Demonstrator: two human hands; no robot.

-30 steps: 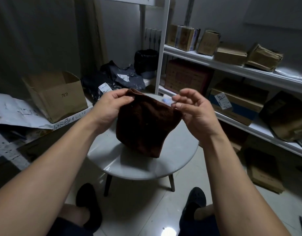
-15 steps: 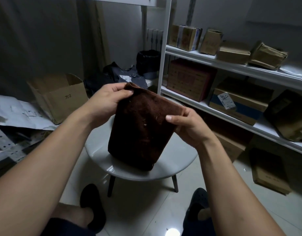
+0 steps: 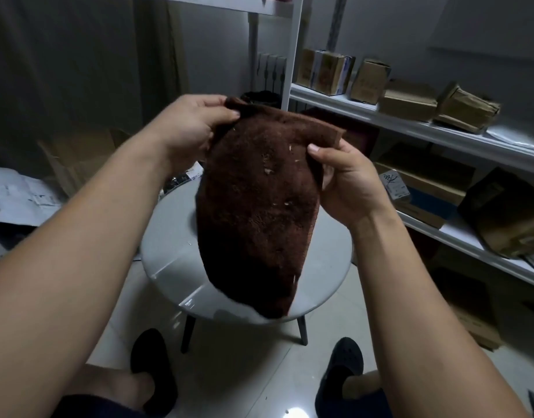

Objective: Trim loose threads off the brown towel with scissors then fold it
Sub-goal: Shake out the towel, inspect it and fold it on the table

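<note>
Your left hand (image 3: 187, 128) and right hand (image 3: 338, 173) pinch the towel's (image 3: 256, 206) top corners above the bench (image 3: 169, 254); likely folding. Next, probably halve it.

towel (image 3: 253, 212) hides tabletop (image 3: 169, 245) (middle), right fingers

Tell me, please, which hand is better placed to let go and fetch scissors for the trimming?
Probably the right hand: it only pinches a side edge of the brown towel, while the left hand grips the top corner it hangs from. No scissors are visible.
</note>
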